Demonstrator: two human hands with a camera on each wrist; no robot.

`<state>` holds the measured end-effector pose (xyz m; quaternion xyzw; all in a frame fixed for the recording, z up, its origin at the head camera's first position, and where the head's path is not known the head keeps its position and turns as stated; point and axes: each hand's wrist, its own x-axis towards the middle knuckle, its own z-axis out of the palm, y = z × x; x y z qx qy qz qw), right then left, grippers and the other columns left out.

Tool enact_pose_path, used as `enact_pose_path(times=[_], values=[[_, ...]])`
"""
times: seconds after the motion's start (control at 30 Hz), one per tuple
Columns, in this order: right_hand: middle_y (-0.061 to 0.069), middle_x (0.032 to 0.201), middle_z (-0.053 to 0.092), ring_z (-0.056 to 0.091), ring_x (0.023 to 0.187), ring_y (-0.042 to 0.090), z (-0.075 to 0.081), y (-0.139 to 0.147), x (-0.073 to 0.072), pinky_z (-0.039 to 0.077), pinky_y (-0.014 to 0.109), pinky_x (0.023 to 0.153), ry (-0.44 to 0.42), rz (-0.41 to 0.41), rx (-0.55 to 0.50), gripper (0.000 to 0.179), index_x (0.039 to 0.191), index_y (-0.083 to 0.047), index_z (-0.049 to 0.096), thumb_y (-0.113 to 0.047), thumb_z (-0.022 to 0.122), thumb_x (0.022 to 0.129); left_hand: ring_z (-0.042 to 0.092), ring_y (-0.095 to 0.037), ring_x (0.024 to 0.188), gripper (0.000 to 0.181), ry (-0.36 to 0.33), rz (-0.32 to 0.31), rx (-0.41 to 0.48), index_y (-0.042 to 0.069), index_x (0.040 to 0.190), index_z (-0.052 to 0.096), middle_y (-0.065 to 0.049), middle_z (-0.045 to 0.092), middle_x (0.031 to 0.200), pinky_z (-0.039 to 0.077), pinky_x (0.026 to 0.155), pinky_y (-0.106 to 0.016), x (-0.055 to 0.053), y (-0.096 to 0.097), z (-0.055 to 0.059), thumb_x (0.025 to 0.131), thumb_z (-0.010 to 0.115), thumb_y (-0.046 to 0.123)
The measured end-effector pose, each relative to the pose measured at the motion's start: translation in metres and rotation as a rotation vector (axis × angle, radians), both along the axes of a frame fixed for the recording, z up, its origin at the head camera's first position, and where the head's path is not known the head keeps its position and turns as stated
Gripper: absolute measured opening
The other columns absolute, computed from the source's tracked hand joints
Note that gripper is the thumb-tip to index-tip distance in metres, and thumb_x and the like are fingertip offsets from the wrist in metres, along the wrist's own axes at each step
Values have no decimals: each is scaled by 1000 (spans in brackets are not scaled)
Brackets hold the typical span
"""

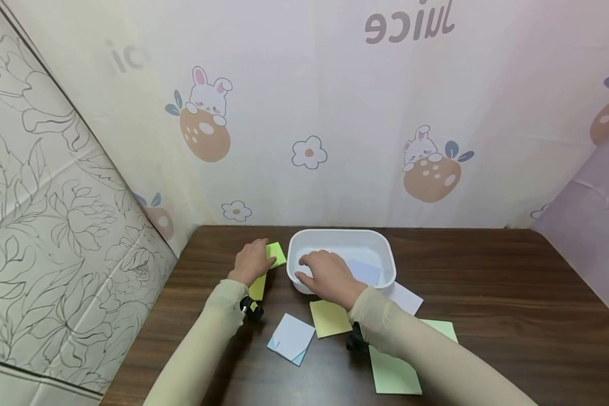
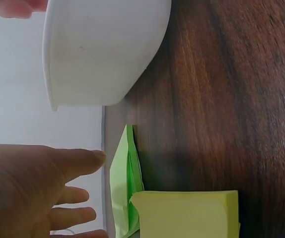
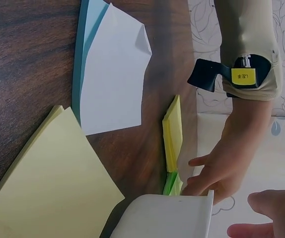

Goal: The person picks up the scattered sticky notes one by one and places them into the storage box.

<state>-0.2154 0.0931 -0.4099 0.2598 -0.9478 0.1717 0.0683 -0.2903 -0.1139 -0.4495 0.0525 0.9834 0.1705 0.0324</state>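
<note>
My left hand hovers beside a bright green sticky-note pad, its fingers loosely extended. In the left wrist view those fingers hold nothing and seem apart from the pad. A yellow sticky-note pad lies against the green one, partly under the left wrist in the head view. Over the near left rim of a white plastic basin hangs my right hand, fingers slightly bent, nothing visible in its grasp. Inside the basin lies a pale lilac paper piece, partly hidden by that hand.
On the wooden table, nearer me, are a pale yellow note pad and a blue pad with white paper on top. Lilac paper lies at the basin's right corner. Pale green paper extends beneath my right forearm.
</note>
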Motion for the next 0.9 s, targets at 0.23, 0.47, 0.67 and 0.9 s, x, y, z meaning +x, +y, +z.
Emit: enact_pose_path(times=[0.23,0.47,0.67,0.9], values=[[8,100,77,71,89,28,1,-4,0,56,43,77,17,5,5,26,109,-8,74,-29,68,96,63,-27,95,53,-12,-39,-46,6,138,57,-16,69,122,54,82,-46,-1,-1,-5,92,75,26],[7,98,77,71,87,28,1,-5,0,56,43,76,36,11,10,25,108,-8,75,-29,69,96,62,-27,97,56,-5,-68,-73,4,139,56,-16,67,124,55,86,-47,-3,-1,-9,90,77,22],[7,98,77,71,86,29,2,-6,-1,56,43,74,42,7,15,25,108,-8,75,-29,69,96,62,-31,103,60,-30,-85,-95,5,143,53,-18,65,126,55,85,-49,-6,-1,-9,91,76,23],[7,99,77,72,87,28,4,-8,-1,57,42,75,30,10,26,26,109,-9,75,-30,69,96,49,-38,119,72,-24,-79,-107,3,147,46,-25,56,134,47,100,-53,-7,-2,-6,88,79,28]])
